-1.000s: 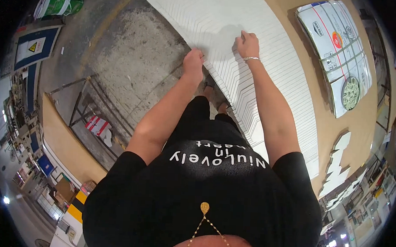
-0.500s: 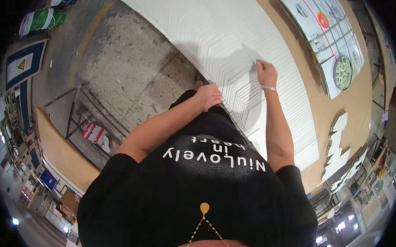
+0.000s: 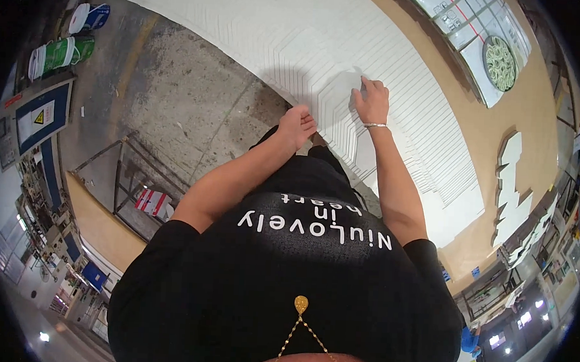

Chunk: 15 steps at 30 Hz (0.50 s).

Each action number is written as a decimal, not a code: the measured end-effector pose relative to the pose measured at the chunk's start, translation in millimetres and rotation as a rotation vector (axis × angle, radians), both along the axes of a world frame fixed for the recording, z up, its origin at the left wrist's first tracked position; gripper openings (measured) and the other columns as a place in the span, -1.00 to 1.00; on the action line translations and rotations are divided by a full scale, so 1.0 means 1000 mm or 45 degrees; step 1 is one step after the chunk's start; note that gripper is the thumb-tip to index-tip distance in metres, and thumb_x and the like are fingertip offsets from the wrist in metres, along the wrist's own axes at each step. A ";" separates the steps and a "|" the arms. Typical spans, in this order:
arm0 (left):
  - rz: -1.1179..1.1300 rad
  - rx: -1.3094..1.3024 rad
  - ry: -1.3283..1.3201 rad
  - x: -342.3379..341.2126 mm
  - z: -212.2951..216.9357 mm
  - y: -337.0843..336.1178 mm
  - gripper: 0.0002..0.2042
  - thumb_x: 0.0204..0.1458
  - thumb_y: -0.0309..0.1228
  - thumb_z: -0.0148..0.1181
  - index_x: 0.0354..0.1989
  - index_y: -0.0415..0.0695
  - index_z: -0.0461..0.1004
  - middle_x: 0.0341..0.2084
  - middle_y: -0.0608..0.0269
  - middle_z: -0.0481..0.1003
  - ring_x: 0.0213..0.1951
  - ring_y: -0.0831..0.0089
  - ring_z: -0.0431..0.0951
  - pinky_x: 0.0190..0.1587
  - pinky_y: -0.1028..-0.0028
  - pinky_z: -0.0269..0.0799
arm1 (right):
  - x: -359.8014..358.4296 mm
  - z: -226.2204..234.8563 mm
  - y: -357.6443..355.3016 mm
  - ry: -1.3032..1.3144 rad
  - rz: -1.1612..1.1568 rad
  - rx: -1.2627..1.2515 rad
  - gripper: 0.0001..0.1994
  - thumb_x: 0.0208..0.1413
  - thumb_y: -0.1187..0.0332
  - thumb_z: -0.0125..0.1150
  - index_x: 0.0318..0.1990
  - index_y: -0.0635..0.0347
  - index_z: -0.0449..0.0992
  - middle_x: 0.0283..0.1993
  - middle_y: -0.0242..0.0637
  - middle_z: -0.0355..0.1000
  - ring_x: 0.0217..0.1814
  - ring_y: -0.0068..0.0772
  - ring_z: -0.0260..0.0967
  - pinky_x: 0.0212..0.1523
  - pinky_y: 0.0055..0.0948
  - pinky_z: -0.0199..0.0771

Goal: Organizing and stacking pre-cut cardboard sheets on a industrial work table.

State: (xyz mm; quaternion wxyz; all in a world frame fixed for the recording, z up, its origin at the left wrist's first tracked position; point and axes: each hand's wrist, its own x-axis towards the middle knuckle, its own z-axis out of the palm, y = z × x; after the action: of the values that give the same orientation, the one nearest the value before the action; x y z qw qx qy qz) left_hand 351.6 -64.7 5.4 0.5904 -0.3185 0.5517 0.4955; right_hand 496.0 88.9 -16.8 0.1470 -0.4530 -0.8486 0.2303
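A wide stack of white sheets (image 3: 322, 27), fanned out so that thin stepped lines show, covers the table in front of me. Over it is my right hand (image 3: 372, 105), its thumb and fingers apart and nothing visible in them; a bracelet circles the wrist. I cannot tell whether its fingertips touch the sheets. My left hand (image 3: 297, 127) is at the stack's near edge, its fingers curled together. Whatever those fingers hold, if anything, is hidden.
The brown tabletop (image 3: 462, 120) bears a bowl-shaped picture panel (image 3: 499, 64) and a white jagged-edged piece (image 3: 511, 187) on the right. To the left are a concrete floor (image 3: 190, 92), a metal frame (image 3: 119, 173), a green bucket (image 3: 61, 56) and a blue-white bucket (image 3: 89, 18).
My right hand has shifted left and slightly away from me, and its fingers have spread from a closed shape. The left hand has moved slightly up and left, its fingers more curled.
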 end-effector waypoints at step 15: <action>-1.107 0.347 1.497 -0.004 0.006 -0.021 -0.50 -0.10 -0.37 0.10 0.10 -0.13 0.27 0.02 0.08 0.30 0.03 0.13 0.31 0.09 0.22 0.23 | 0.025 0.011 0.027 -0.170 -0.070 -0.277 -0.71 -0.24 0.20 0.39 -0.42 0.21 0.52 -0.44 -0.18 0.42 -0.32 -0.14 0.35 -0.27 -0.27 0.40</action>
State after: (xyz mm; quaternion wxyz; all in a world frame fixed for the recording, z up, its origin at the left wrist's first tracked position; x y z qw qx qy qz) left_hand 347.6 -85.4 11.3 0.3749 0.3222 0.7866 0.3701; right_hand 521.3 116.3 -6.1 0.0463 -0.5036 -0.8139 0.2861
